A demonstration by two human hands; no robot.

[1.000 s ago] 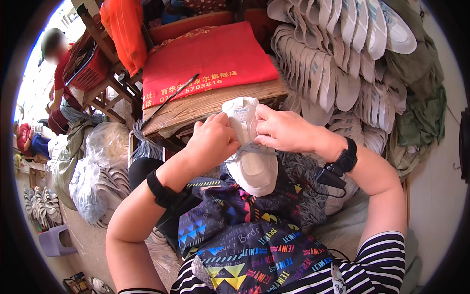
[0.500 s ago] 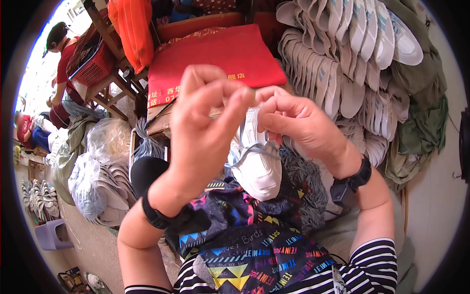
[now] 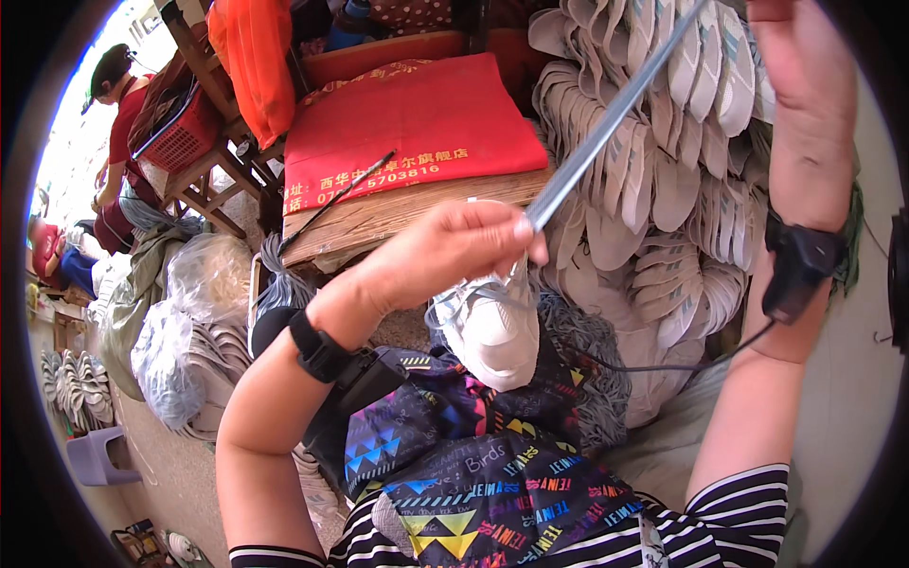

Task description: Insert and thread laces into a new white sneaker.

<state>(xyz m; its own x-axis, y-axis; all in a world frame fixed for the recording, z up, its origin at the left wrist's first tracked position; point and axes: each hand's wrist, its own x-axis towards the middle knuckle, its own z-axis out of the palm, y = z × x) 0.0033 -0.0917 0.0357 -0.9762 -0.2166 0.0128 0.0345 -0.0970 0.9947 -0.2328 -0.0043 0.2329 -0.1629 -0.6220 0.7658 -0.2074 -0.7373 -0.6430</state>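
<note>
Shoe (image 3: 492, 336), white, sits just beyond the near edge of the surface (image 3: 383, 225) on the person's side, toe toward the person and overlapping the dark printed apron (image 3: 473, 445) in this view; whether it rests there I cannot tell. The left hand (image 3: 473, 239) hides the shoe's far end and part of the surface's near edge, its thumb and fingers pinched on a grey-blue lace (image 3: 611, 123). The lace runs taut up and to the right, past the surface's right edge and in front of the stacked shoes (image 3: 615, 142), to the upper edge of the view. The right hand (image 3: 800, 52) is well apart from the left, high at the right; its fingers are cut off, so I cannot tell whether they grip the lace.

A strip of wood shows along the surface's near edge, with a red cloth (image 3: 417, 123) flat behind it and a thin black rod (image 3: 339, 196) slanting across the near left corner. A bundle of grey laces (image 3: 282, 284) hangs by that corner. The stacked shoes crowd the right edge, while a wide gap lies between the two forearms.

Half a second ago both hands were close together above the shoe; now the right hand has swung far out, the left is lower, and the lace is stretched. The shoe has barely moved.
</note>
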